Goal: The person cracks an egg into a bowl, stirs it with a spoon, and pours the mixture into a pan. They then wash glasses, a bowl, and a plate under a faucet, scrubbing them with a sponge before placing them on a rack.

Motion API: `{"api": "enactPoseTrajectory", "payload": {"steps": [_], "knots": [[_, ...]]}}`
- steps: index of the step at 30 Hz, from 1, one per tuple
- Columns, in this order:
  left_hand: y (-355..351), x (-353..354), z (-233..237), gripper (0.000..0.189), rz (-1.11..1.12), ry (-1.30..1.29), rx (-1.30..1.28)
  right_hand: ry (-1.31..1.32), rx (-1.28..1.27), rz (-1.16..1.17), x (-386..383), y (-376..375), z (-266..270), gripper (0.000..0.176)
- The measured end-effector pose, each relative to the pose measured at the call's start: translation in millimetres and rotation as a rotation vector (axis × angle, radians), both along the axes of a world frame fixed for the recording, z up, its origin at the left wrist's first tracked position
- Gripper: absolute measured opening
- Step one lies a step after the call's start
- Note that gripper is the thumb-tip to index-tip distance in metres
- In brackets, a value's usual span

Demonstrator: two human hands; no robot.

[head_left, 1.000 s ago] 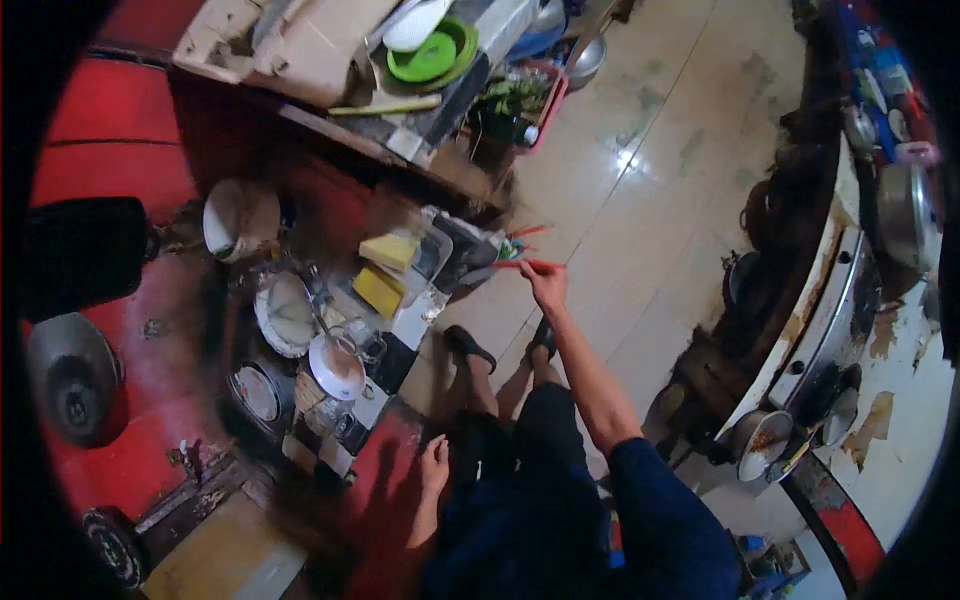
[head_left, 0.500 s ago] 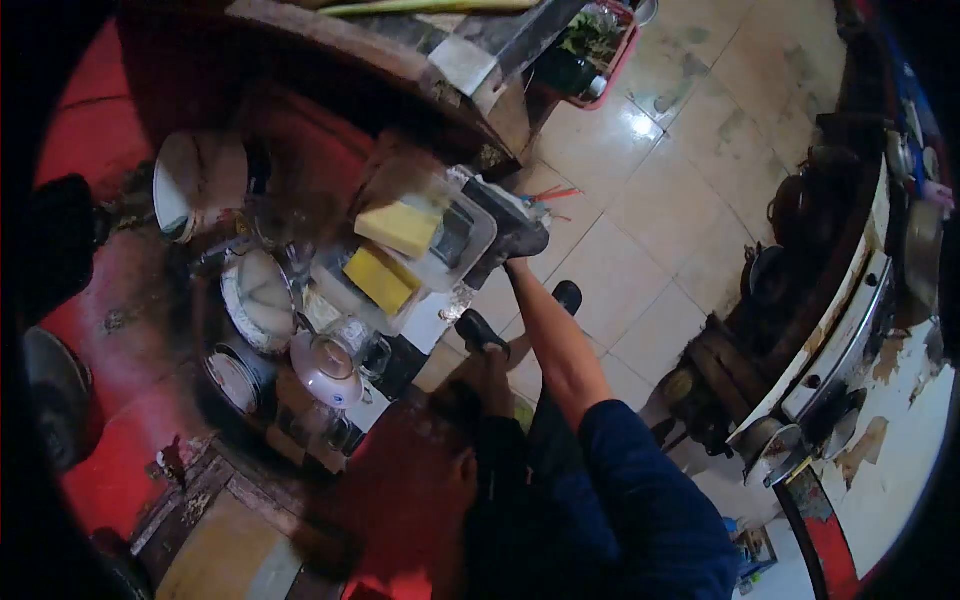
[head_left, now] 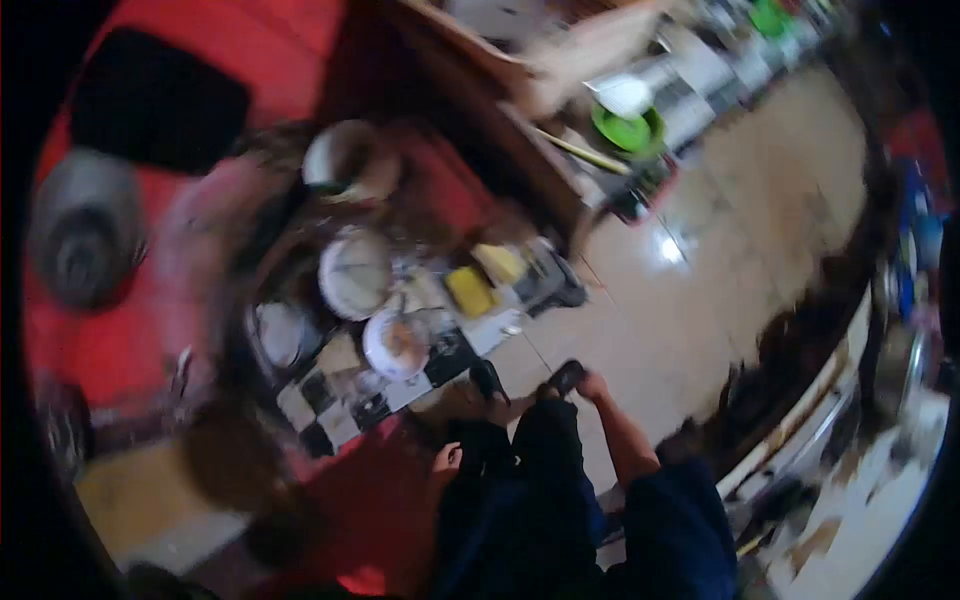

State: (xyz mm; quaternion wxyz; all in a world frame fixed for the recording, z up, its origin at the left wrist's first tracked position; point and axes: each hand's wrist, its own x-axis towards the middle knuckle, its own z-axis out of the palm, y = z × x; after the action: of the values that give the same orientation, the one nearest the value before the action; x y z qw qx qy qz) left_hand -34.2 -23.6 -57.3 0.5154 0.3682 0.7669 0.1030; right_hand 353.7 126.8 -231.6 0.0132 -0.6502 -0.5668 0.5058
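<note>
Blurred by motion, my right hand (head_left: pixel 592 386) is low beside the dark shoe (head_left: pixel 567 376) on one foot; its fingers are too smeared to read. My left hand (head_left: pixel 452 458) rests near my lap by the dark trouser leg, its fingers mostly hidden in shadow. Ahead of my right hand, a dark grey bundle (head_left: pixel 558 285) lies at the floor's edge next to two yellow blocks, one of them a deeper yellow block (head_left: pixel 470 291). A round white-and-pink pot or kettle (head_left: pixel 396 345) stands left of my feet, with a round pale lid or pan (head_left: pixel 356 272) behind it.
A white tub (head_left: pixel 350 160) stands farther back on the left. A green basin (head_left: pixel 628 130) sits on the tiled counter at the top, near a reddish crate (head_left: pixel 655 195). Pale floor tiles (head_left: pixel 690 310) stretch to the right, bordered by a cluttered shelf (head_left: pixel 800 420).
My right hand has come back from the dark grey bundle towards my feet, leaving the bundle by the yellow blocks. The view has swung, bringing the green basin into sight.
</note>
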Motion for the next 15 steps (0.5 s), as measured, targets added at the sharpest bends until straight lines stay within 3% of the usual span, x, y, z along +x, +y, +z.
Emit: {"api": "enactPoseTrajectory", "payload": {"steps": [1, 2, 3, 4, 5, 6, 7, 8, 9, 11, 12, 13, 14, 15], "knots": [[0.2, -5.8, -12.7, 0.030, -0.043, 0.020, 0.130, -0.086, -0.072, 0.184, 18.1, -22.5, 30.7, 0.035], [-5.5, -5.1, -15.0, 0.029, -0.087, 0.046, 0.249, -0.187, -0.157, 0.224, 35.2, -62.0, 10.6, 0.045], [10.1, 3.0, 4.3, 0.028, -0.051, 0.068, 0.285, -0.196, -0.194, 0.391, 54.1, -90.4, -1.4, 0.045], [32.5, 6.7, 19.2, 0.028, -0.021, 0.087, 0.323, -0.146, -0.143, 0.236, 76.3, -127.9, -9.2, 0.043], [46.9, 12.4, 37.5, 0.026, 0.048, 0.071, 0.366, -0.185, -0.202, 0.191, 85.7, -139.2, 25.3, 0.028], [55.0, 17.4, 51.8, 0.024, 0.111, 0.053, 0.398, -0.104, 0.108, 0.314, 108.1, -169.4, 18.1, 0.025], [59.9, 20.5, 59.6, 0.024, 0.156, 0.056, 0.404, -0.173, -0.312, 0.195, 119.2, -188.1, 0.9, 0.023], [66.3, 21.7, 64.4, 0.023, 0.223, 0.053, 0.563, -0.097, -0.121, 0.415, 141.5, -214.3, -22.6, 0.019], [68.0, 18.3, 61.8, 0.023, 0.280, 0.049, 0.721, -0.243, -0.127, 0.972, 141.8, -208.1, -19.2, 0.019], [68.1, 4.2, 57.1, 0.025, 0.419, 0.101, 0.775, -0.097, 0.277, 0.535, 141.4, -215.5, -6.2, 0.018], [76.3, -1.1, 53.2, 0.028, 0.539, 0.154, 0.820, -0.075, 0.061, 0.401, 121.7, -193.8, 23.3, 0.023], [88.5, -2.6, 103.0, 0.035, 0.611, 0.187, 0.659, -0.073, -0.143, 0.239, 97.0, -167.1, 62.5, 0.029], [89.3, -16.0, 88.6, 0.039, 0.585, 0.396, 0.738, -0.097, -0.316, 0.076, 76.2, -142.1, 94.2, 0.035], [86.8, -34.9, 70.7, 0.043, 0.549, 0.608, 0.810, -0.132, -0.260, 0.042, 65.1, -133.3, 85.5, 0.035]]}}
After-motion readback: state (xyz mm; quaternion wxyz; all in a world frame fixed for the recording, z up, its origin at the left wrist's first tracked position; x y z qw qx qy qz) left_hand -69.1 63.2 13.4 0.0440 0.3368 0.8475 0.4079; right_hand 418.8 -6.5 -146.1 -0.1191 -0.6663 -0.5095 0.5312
